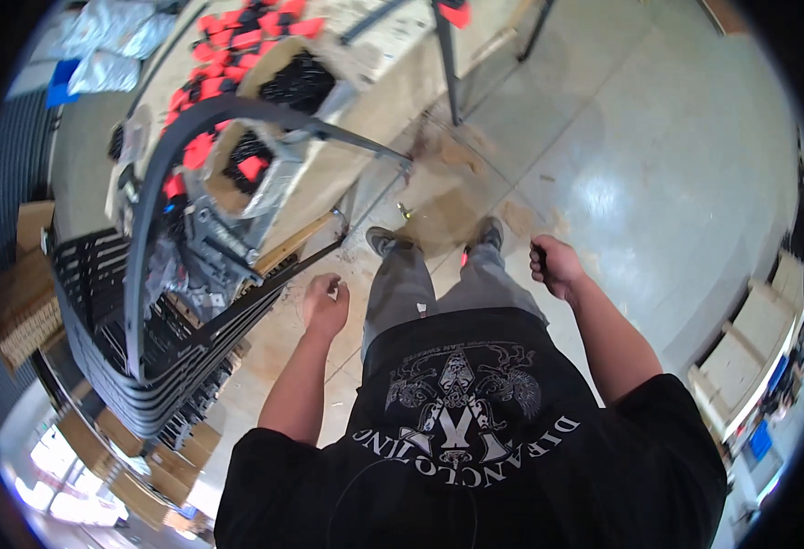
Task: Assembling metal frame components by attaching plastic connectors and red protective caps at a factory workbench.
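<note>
My right hand (559,266) hangs out to the right of my legs, its fingers wrapped round a small black thing (538,259) whose kind I cannot make out. My left hand (327,306) is held low on the left, fingers loosely curled, with a pale gap between thumb and fingers. Nothing shows in it. Closest to the left hand is a stack of black metal frames (159,398) with curved bars. A thick black curved tube (150,201) arches up beside the workbench (315,188).
On the bench lie many red and black plastic parts (223,64), plus a cardboard box (296,82) and another box (237,169) with small black pieces. Cardboard scraps (457,156) lie on the floor ahead of my feet. Pale boxes (754,325) stand at right.
</note>
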